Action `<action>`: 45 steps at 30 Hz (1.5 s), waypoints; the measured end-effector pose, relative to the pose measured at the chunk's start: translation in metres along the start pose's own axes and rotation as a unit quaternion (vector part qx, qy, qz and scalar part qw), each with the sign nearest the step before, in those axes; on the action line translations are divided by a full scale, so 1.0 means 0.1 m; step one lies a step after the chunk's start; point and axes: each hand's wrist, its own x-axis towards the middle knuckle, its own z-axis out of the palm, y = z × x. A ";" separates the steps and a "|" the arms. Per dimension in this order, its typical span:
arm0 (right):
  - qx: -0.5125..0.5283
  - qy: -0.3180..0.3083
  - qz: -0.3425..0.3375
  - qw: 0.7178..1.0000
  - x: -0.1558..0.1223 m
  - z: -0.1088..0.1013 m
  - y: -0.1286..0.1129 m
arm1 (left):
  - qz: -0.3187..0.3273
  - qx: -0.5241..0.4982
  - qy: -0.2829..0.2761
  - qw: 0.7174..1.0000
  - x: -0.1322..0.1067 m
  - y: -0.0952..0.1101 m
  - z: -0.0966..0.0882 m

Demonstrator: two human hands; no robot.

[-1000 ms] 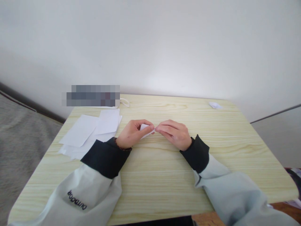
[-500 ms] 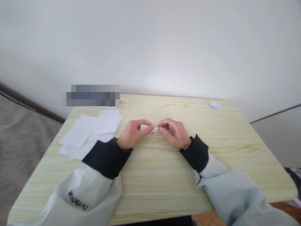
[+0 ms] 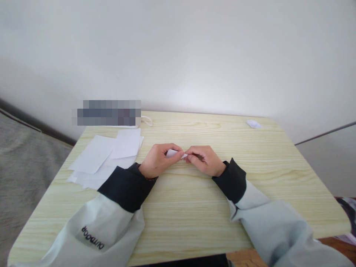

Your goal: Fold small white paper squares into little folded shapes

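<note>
Both my hands meet at the middle of a light wooden table (image 3: 194, 207). My left hand (image 3: 158, 160) is curled around a small folded piece of white paper (image 3: 174, 153), thumb and fingers pinching it. My right hand (image 3: 204, 159) is closed too, its fingertips pinching the right tip of the same paper. The paper is held just above the tabletop, and most of it is hidden by my fingers.
A loose pile of white paper sheets (image 3: 108, 155) lies on the table to the left of my left hand. A small white folded paper object (image 3: 253, 124) sits at the far right corner. A white cord (image 3: 147, 120) lies at the back edge by the wall.
My right hand has curled tighter and dropped slightly, its fingers now pinching the paper's right tip. My left hand has shifted a little right and down with the paper.
</note>
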 end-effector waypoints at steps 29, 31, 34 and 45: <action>-0.005 -0.007 0.003 1.000 0.00 0.01 0.00 | -0.006 -0.012 -0.031 0.999 0.00 0.00 -0.01; -0.019 0.017 0.006 1.000 0.00 0.01 0.00 | -0.011 -0.023 -0.018 1.000 0.00 -0.01 0.00; -0.032 0.088 0.026 0.995 -0.01 0.01 0.00 | -0.020 -0.075 0.025 0.997 0.01 -0.05 0.03; -0.049 0.178 0.016 0.983 0.02 0.04 0.02 | 0.007 -0.094 0.030 0.995 0.03 -0.12 0.03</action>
